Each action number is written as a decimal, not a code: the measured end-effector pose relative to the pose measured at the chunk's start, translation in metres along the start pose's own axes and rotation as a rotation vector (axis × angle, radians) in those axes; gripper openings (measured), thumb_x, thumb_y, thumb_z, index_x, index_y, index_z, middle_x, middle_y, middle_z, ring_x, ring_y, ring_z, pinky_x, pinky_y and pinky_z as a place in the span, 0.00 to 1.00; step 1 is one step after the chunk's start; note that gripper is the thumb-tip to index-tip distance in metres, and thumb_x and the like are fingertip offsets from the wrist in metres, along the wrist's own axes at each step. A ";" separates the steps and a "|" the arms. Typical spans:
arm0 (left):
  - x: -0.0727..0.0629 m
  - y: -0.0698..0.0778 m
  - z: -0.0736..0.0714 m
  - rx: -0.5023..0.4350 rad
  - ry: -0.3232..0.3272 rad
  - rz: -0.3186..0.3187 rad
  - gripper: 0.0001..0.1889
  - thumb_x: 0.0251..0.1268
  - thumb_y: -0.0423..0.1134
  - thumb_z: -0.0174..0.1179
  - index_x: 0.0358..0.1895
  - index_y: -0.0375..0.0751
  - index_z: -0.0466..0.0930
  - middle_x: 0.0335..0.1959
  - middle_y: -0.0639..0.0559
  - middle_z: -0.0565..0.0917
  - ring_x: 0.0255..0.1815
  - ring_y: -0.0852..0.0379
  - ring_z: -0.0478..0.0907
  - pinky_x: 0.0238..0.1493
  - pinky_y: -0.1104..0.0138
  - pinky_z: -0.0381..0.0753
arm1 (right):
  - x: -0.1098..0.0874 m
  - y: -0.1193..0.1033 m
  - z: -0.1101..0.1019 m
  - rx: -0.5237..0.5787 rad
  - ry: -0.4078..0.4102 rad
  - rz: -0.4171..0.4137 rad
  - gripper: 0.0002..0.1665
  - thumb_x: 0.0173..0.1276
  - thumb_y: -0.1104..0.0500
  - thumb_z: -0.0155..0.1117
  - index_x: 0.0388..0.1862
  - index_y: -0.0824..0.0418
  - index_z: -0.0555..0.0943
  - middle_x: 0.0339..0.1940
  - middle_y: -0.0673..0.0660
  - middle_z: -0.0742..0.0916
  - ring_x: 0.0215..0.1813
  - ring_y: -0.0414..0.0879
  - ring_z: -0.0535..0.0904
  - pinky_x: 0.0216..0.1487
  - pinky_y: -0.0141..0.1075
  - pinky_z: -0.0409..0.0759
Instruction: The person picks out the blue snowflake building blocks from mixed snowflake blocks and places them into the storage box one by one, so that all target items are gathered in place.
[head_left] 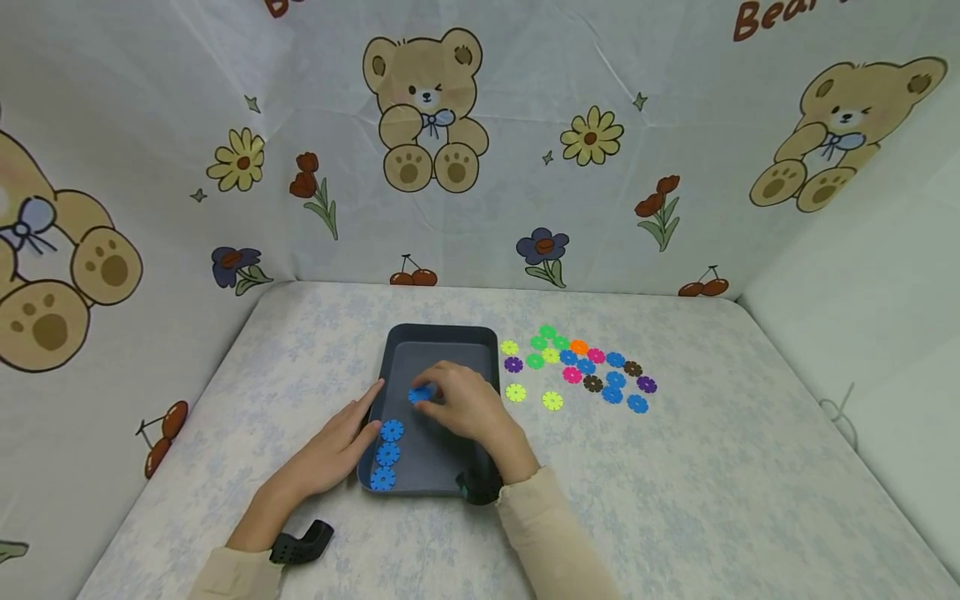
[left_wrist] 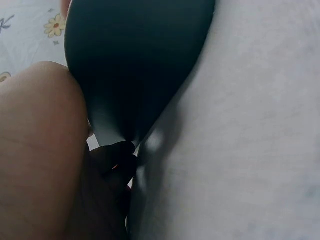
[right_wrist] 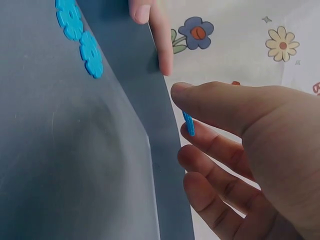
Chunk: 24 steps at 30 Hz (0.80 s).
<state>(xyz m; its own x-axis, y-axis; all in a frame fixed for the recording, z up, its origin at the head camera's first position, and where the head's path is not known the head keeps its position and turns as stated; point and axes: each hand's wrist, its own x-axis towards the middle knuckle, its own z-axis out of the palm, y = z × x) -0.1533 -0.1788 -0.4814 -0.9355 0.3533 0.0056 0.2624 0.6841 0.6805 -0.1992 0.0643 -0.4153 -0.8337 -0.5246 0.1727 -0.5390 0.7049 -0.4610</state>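
Note:
A dark grey rectangular tray lies on the table. Against its left rim rests my left hand, fingers extended along the edge and thumb at the rim. Over the tray's left half, my right hand pinches a blue notched plastic disc between thumb and index finger, the other fingers loosely bent. Inside the tray, several flat blue discs form a column along the left side, near my left thumb. In the left wrist view, the tray's dark outer wall fills the upper middle.
Right of the tray, a loose group of notched discs lies on the table: green, yellow, orange, pink, brown, purple and blue. A bear-printed cloth stands behind the pale patterned table.

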 end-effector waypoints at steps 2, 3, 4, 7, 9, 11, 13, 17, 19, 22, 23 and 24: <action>0.000 0.000 0.000 0.003 0.000 -0.006 0.34 0.87 0.55 0.40 0.86 0.59 0.38 0.84 0.38 0.51 0.82 0.26 0.48 0.73 0.27 0.52 | 0.002 -0.001 0.001 -0.006 -0.002 -0.010 0.14 0.70 0.53 0.74 0.53 0.52 0.89 0.51 0.49 0.88 0.39 0.39 0.81 0.36 0.29 0.78; 0.000 0.000 0.000 0.004 -0.001 -0.008 0.34 0.87 0.55 0.40 0.86 0.59 0.38 0.84 0.38 0.51 0.82 0.26 0.48 0.73 0.27 0.52 | 0.003 -0.002 0.002 -0.008 -0.002 -0.015 0.14 0.69 0.53 0.75 0.53 0.52 0.89 0.51 0.49 0.88 0.39 0.39 0.81 0.36 0.29 0.78; 0.000 0.000 0.000 0.002 -0.002 -0.008 0.34 0.87 0.55 0.40 0.86 0.59 0.38 0.84 0.38 0.51 0.82 0.26 0.48 0.73 0.27 0.52 | 0.004 -0.003 0.002 -0.008 -0.003 -0.017 0.14 0.69 0.53 0.75 0.53 0.52 0.89 0.51 0.49 0.88 0.39 0.39 0.81 0.36 0.28 0.78; 0.000 -0.001 0.000 0.000 -0.005 -0.004 0.34 0.87 0.54 0.40 0.86 0.59 0.38 0.84 0.37 0.51 0.82 0.26 0.48 0.72 0.26 0.52 | 0.006 -0.005 0.004 -0.005 -0.010 -0.020 0.14 0.70 0.53 0.74 0.53 0.52 0.89 0.51 0.49 0.88 0.39 0.40 0.82 0.36 0.28 0.78; 0.000 0.000 0.000 -0.004 -0.007 -0.004 0.34 0.87 0.54 0.40 0.86 0.60 0.38 0.84 0.37 0.51 0.82 0.26 0.49 0.72 0.26 0.52 | 0.008 -0.006 0.005 -0.005 -0.015 -0.019 0.14 0.70 0.53 0.74 0.53 0.52 0.89 0.51 0.49 0.88 0.39 0.39 0.81 0.36 0.28 0.78; 0.000 0.000 -0.001 -0.001 -0.006 -0.006 0.34 0.87 0.54 0.41 0.86 0.60 0.38 0.84 0.36 0.51 0.82 0.26 0.49 0.72 0.26 0.52 | 0.009 -0.007 0.006 -0.008 -0.023 -0.020 0.14 0.70 0.53 0.74 0.53 0.52 0.89 0.51 0.49 0.88 0.39 0.39 0.81 0.36 0.28 0.78; 0.000 0.001 -0.001 0.002 -0.007 -0.010 0.34 0.87 0.54 0.41 0.86 0.60 0.38 0.84 0.36 0.52 0.82 0.26 0.49 0.72 0.26 0.53 | 0.010 -0.008 0.008 -0.008 -0.032 -0.017 0.14 0.70 0.53 0.74 0.54 0.51 0.89 0.51 0.49 0.89 0.39 0.38 0.81 0.36 0.27 0.78; 0.001 0.002 -0.001 0.007 -0.006 -0.020 0.34 0.87 0.54 0.41 0.86 0.60 0.38 0.84 0.36 0.52 0.82 0.27 0.49 0.72 0.26 0.53 | 0.012 -0.009 0.010 0.002 -0.053 -0.008 0.15 0.71 0.52 0.73 0.54 0.51 0.89 0.51 0.49 0.89 0.39 0.37 0.81 0.36 0.27 0.79; 0.000 0.002 -0.001 0.008 -0.007 -0.023 0.34 0.87 0.54 0.40 0.86 0.61 0.38 0.84 0.36 0.52 0.82 0.27 0.49 0.72 0.26 0.53 | 0.013 -0.010 0.010 0.009 -0.063 -0.003 0.15 0.71 0.52 0.73 0.55 0.51 0.89 0.51 0.49 0.89 0.40 0.38 0.82 0.36 0.27 0.79; 0.000 0.001 -0.001 0.005 -0.007 -0.020 0.34 0.87 0.55 0.40 0.86 0.60 0.38 0.84 0.36 0.52 0.82 0.27 0.49 0.72 0.26 0.53 | 0.015 -0.010 0.011 0.013 -0.077 0.001 0.15 0.71 0.52 0.73 0.55 0.51 0.89 0.50 0.49 0.90 0.40 0.38 0.83 0.36 0.27 0.79; 0.000 0.001 -0.001 0.004 -0.007 -0.017 0.34 0.87 0.54 0.40 0.86 0.60 0.38 0.84 0.36 0.52 0.82 0.27 0.49 0.72 0.26 0.53 | 0.015 -0.010 0.011 0.012 -0.079 0.001 0.15 0.71 0.52 0.73 0.55 0.51 0.89 0.50 0.49 0.90 0.40 0.38 0.83 0.36 0.27 0.79; 0.000 0.001 -0.001 0.002 -0.007 -0.014 0.34 0.87 0.55 0.40 0.86 0.60 0.38 0.84 0.36 0.52 0.82 0.27 0.49 0.72 0.27 0.53 | 0.016 -0.010 0.011 0.008 -0.082 0.003 0.15 0.71 0.53 0.73 0.55 0.50 0.89 0.50 0.49 0.90 0.41 0.38 0.84 0.37 0.28 0.79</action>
<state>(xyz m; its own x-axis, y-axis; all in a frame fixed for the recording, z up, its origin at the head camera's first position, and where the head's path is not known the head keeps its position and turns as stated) -0.1532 -0.1784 -0.4800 -0.9373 0.3483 -0.0090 0.2500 0.6904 0.6789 -0.2058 0.0432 -0.4174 -0.8224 -0.5601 0.1000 -0.5355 0.7027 -0.4685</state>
